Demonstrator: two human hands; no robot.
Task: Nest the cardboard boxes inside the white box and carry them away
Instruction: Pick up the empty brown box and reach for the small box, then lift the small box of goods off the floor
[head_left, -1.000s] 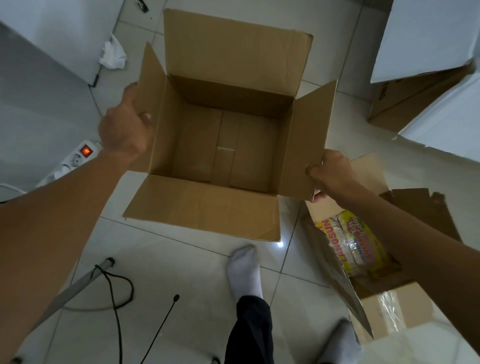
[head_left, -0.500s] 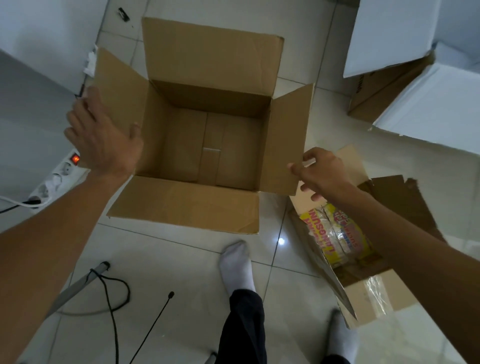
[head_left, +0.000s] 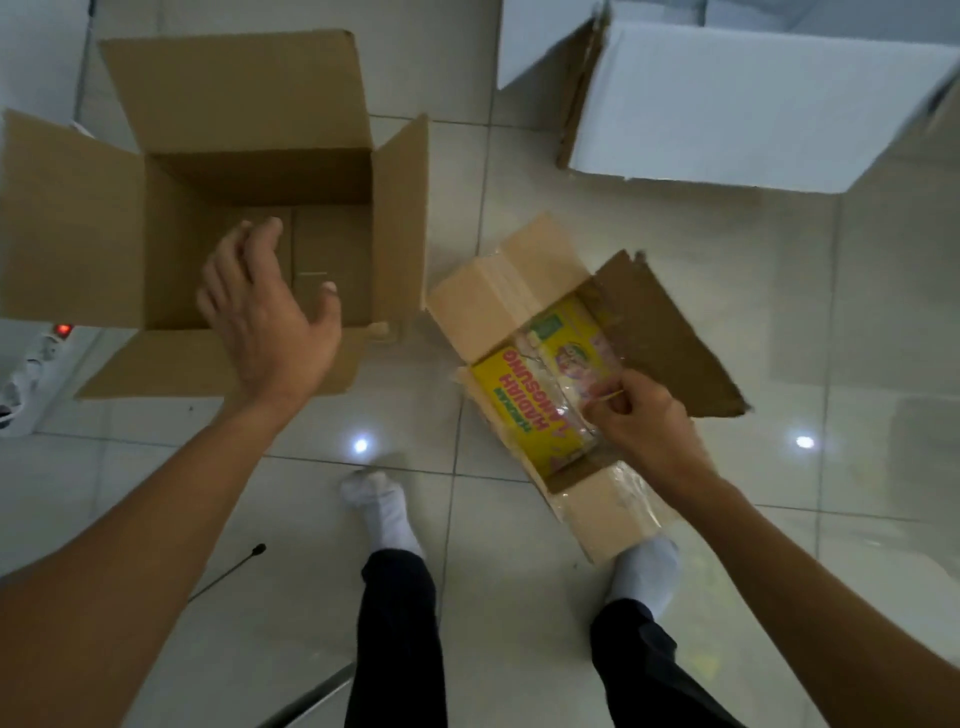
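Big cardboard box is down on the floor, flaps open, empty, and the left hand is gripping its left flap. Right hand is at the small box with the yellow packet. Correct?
Not quite. The head view shows the left hand open, fingers spread, hovering over the big cardboard box, gripping nothing. The rest holds: the box sits open and empty on the floor, and the right hand is at the small box with the yellow packet.
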